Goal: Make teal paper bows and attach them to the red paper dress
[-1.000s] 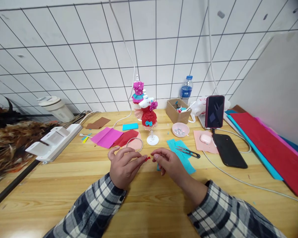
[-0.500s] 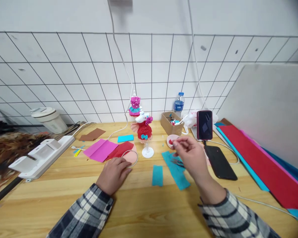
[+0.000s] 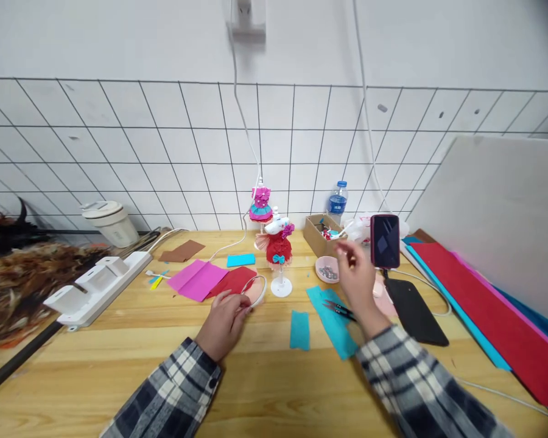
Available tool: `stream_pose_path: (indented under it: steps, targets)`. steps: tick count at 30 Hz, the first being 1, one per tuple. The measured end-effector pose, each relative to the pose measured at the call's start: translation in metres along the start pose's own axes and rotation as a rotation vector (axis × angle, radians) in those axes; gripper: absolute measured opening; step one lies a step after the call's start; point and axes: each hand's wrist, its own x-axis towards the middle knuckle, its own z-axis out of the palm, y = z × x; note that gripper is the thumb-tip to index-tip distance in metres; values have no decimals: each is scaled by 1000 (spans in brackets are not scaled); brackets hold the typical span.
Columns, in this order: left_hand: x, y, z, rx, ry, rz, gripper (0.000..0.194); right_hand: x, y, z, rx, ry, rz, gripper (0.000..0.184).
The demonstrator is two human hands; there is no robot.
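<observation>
My left hand (image 3: 224, 321) rests low over the table with its fingers closed on the edge of a thin whitish hoop (image 3: 263, 291). Under the hoop lie pale pink and red sheets of paper (image 3: 232, 285). Raised beside the cardboard box (image 3: 316, 236), my right hand (image 3: 357, 277) has its fingers curled and blurred; what they hold, if anything, does not show. Near it are a pink dish (image 3: 318, 275) of small silvery bits and a pair of thread snips (image 3: 338, 309) lying on a turquoise strip (image 3: 331, 331). A small red dress figure (image 3: 278, 248) stands upright on a white base.
A second pink-and-turquoise dress figure (image 3: 260, 204) stands behind. To the right are a propped phone (image 3: 385, 241), a black slab (image 3: 418, 313) and coloured sheets (image 3: 479, 304). A power strip (image 3: 105, 286), feathers (image 3: 36, 274) and a lidded cup (image 3: 112, 224) occupy the left.
My right hand has moved up and away from the pink dish towards the cardboard box; the small red piece no longer shows at its fingertips. The hoop has tilted up slightly in my left hand.
</observation>
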Motion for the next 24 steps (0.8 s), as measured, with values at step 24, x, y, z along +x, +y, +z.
stream_pose_path:
  steps: [24]
  targets:
    - [-21,70,18,-94,-65,222,14,-129,-56,-6,511,-686,148,37]
